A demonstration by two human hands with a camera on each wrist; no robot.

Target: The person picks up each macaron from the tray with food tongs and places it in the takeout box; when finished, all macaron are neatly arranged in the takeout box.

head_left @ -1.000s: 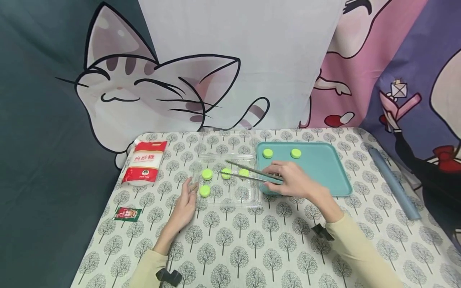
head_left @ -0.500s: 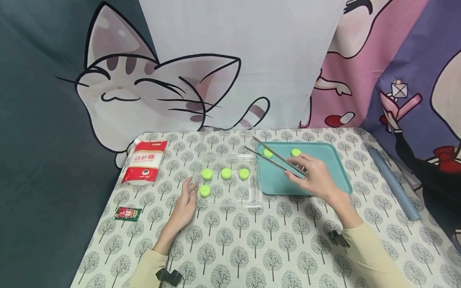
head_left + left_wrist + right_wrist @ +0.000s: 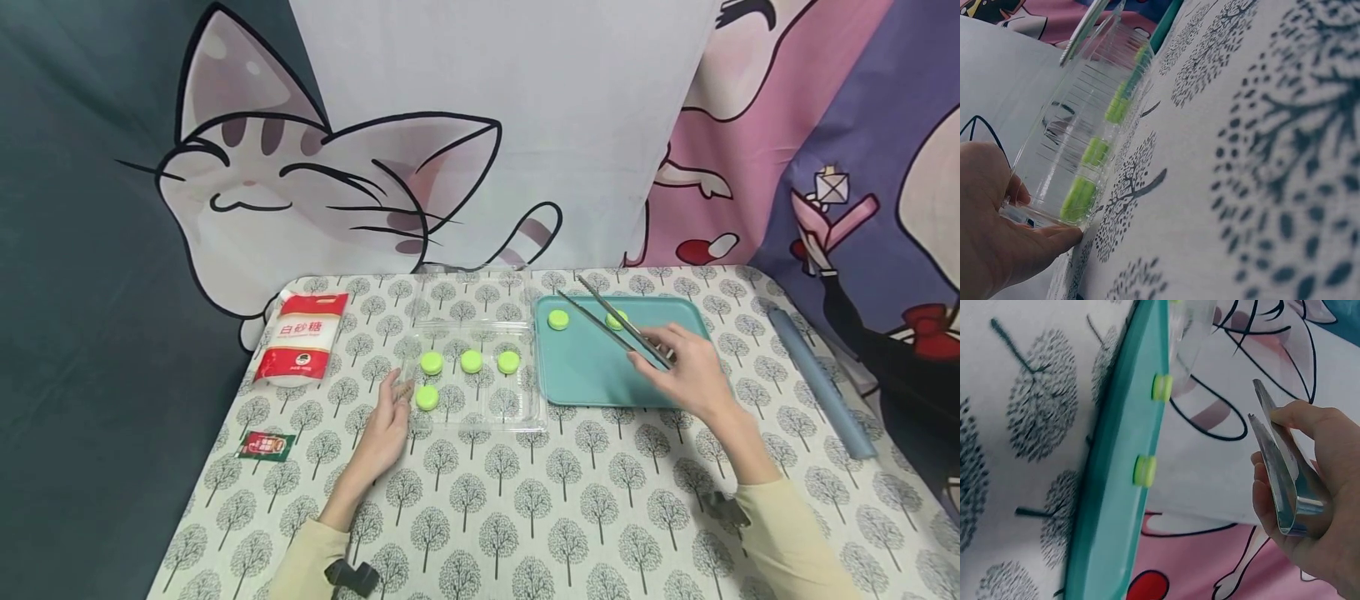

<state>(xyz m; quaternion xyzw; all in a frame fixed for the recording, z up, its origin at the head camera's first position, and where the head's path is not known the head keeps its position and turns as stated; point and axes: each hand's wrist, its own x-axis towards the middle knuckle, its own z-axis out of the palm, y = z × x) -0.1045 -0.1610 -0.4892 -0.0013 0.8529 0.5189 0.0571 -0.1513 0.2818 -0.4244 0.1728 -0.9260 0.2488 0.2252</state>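
My left hand [image 3: 384,425] holds the near left side of a clear plastic container [image 3: 480,427], with its thumb and fingers at the wall in the left wrist view. Inside sit several lime-green macarons [image 3: 431,363], a row of three at the back and one in front at left. My right hand [image 3: 693,371] grips metal tongs [image 3: 1272,462] above the teal tray [image 3: 630,383]. The tongs' tips are apart with nothing between them. On the tray's back part lie two macarons, one at left [image 3: 558,320] and another [image 3: 618,323] partly covered by the tongs.
The container's clear lid [image 3: 472,296] lies folded back behind it. A red and white bag [image 3: 302,337] and a small green and red packet [image 3: 266,446] rest at left. Right of the tray is a blue-grey roll [image 3: 821,383]. A printed curtain hangs behind the table.
My right hand has carried the tongs from over the container rightward above the tray, leaving the three back-row macarons uncovered. My left hand stays put.
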